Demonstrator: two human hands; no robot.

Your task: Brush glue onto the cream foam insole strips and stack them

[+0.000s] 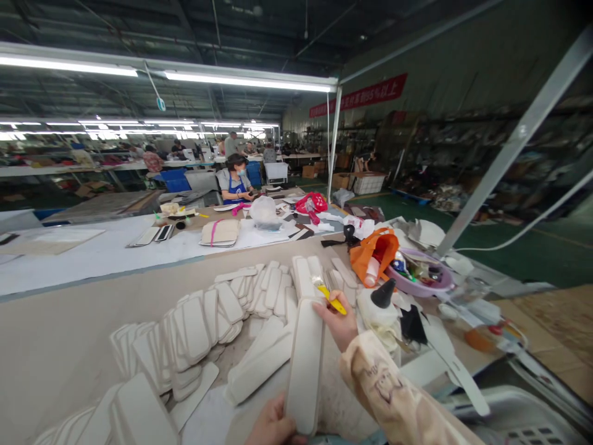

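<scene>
My left hand [273, 423] grips the near end of a long off-white panel with rounded corners [304, 364]. At the panel's far end, my right hand [340, 321] is closed on a small brush with a yellow handle [334, 301], its pale tip pointing away to the left. Fingers of that hand also touch the panel's edge. Beyond it lie more panels [303, 276] of the same kind. Many overlapping off-white pieces [189, 327] fan out in a curved row to the left, and a few loose ones [262, 358] lie beside the held panel.
On the right stand a white bottle with a black cone cap [377, 306], an orange bag [370, 253] and a purple basin [428, 284] of odds and ends. A metal post [514, 142] slants behind them. Across the table sits a co-worker in a blue apron [236, 185].
</scene>
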